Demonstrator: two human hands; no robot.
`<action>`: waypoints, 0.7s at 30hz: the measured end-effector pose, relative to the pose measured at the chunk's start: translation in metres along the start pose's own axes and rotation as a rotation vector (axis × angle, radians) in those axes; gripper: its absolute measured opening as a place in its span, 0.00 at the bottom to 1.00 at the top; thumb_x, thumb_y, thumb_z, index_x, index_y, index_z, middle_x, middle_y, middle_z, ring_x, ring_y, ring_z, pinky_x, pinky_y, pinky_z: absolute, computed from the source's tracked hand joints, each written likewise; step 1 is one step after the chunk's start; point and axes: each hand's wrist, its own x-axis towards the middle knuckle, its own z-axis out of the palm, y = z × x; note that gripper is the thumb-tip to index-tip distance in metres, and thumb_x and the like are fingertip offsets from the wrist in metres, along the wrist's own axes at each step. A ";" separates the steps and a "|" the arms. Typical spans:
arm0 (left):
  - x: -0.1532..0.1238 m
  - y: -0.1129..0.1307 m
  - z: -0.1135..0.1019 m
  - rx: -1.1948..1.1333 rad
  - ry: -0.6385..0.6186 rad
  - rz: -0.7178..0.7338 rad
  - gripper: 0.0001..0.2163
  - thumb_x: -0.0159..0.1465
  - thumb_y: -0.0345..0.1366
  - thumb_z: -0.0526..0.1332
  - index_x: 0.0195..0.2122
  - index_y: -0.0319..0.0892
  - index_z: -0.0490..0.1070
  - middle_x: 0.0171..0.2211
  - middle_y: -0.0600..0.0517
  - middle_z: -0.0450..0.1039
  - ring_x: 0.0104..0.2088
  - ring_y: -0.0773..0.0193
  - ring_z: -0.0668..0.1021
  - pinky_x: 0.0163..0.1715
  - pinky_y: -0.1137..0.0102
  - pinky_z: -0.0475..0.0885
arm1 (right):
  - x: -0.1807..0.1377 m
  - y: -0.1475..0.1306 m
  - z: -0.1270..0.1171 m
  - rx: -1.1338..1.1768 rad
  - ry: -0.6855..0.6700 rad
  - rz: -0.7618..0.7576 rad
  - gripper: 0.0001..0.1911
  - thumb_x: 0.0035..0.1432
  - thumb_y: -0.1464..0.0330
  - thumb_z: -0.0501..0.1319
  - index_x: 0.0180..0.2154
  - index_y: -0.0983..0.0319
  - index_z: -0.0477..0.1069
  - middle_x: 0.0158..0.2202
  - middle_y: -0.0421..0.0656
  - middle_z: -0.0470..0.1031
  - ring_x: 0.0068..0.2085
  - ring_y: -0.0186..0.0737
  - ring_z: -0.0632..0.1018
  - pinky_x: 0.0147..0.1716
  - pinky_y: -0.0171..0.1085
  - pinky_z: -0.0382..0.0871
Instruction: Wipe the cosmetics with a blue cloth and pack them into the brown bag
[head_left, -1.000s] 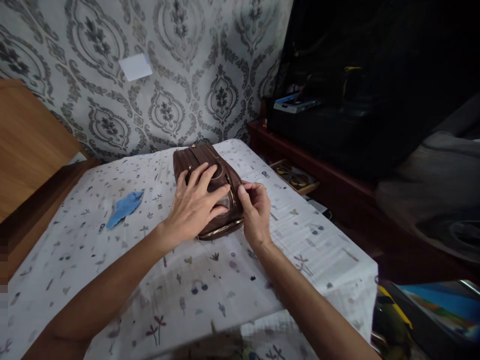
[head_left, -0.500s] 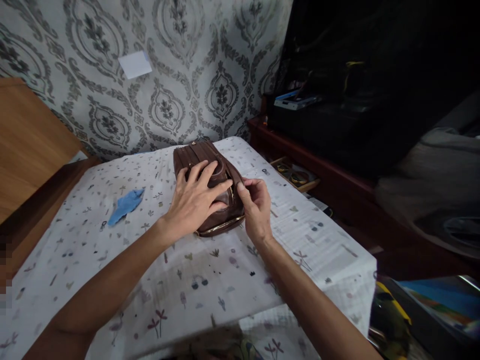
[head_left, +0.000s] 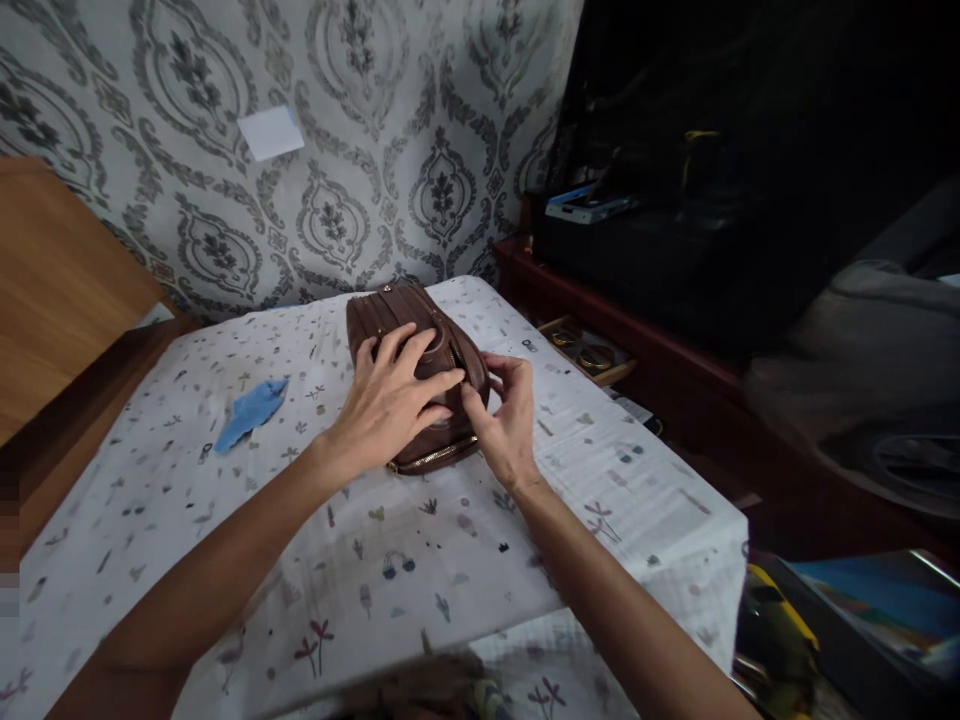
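Observation:
A brown leather bag [head_left: 390,305] with brass zippers lies on a white patterned cloth [head_left: 420,560]. My left hand [head_left: 390,390] rests on top of the bag, its fingers spread over the leather. At the bag's right side is my right hand [head_left: 506,410], with its thumb on the leather near the short side zipper [head_left: 455,354] and its other fingers curled at the edge. Whether it also pinches the zipper pull cannot be made out. Along the near edge of the bag runs a longer brass zipper [head_left: 435,458].
A crumpled blue cloth [head_left: 252,412] lies to the left of the bag. Patterned wallpaper [head_left: 330,215] rises behind. On the right are dark red wooden furniture [head_left: 622,310], an open drawer [head_left: 619,373] with round golden items, and a dark screen-like panel [head_left: 750,120]. A wooden board [head_left: 67,290] stands at left.
My right thumb has shifted slightly left, further onto the bag, and the side zipper's lower part is now covered. The left hand stays in place.

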 end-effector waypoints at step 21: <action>0.001 0.000 0.001 0.014 -0.009 -0.008 0.14 0.64 0.37 0.69 0.48 0.39 0.74 0.60 0.36 0.70 0.66 0.35 0.65 0.59 0.39 0.66 | 0.114 -0.069 -0.030 -1.041 -0.876 -0.895 0.15 0.64 0.77 0.57 0.46 0.61 0.79 0.61 0.54 0.69 0.61 0.59 0.67 0.53 0.56 0.63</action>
